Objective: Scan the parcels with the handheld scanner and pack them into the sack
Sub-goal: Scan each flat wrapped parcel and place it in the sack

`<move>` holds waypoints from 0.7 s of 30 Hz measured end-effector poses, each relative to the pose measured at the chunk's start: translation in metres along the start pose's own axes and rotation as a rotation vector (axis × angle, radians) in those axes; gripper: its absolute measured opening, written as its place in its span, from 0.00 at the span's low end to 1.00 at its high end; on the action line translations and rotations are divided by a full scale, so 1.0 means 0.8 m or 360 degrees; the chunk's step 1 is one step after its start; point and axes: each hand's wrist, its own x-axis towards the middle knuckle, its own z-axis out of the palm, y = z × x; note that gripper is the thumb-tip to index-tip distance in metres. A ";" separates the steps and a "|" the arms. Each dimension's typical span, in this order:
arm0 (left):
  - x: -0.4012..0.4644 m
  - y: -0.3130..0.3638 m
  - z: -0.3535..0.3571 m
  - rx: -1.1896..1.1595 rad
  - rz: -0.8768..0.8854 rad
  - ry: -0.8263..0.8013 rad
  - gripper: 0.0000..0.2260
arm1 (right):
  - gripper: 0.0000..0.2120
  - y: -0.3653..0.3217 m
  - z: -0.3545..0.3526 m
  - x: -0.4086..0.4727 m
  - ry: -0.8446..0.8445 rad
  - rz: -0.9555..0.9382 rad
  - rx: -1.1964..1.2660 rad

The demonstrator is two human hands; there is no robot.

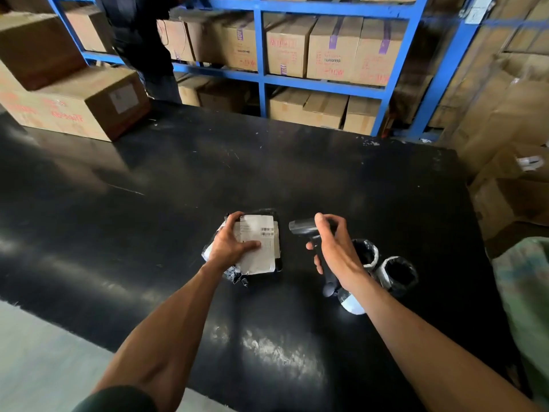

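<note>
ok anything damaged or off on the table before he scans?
The parcel under the left hand looks rough: its black wrap is torn and ragged at the near-left corner, and the white label is creased. The right hand holds the scanner beside it. The two black rolls look normal.

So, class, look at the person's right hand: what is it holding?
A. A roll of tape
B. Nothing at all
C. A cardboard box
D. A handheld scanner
D: the right hand has its fingers wrapped round the black handheld scanner, whose head points toward the labelled parcel that the left hand holds on the black table.
</note>
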 end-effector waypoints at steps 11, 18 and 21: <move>-0.017 0.022 0.015 -0.0070 0.0063 0.0027 0.35 | 0.16 0.000 0.005 -0.031 0.0076 -0.0238 -0.0245; -0.019 0.024 0.019 -0.0094 0.0086 0.0036 0.35 | 0.17 0.005 -0.012 -0.041 -0.0031 -0.0152 -0.0244; -0.022 0.025 0.017 -0.0122 0.0084 0.0071 0.35 | 0.23 0.032 -0.019 -0.043 -0.0148 0.0016 -0.0335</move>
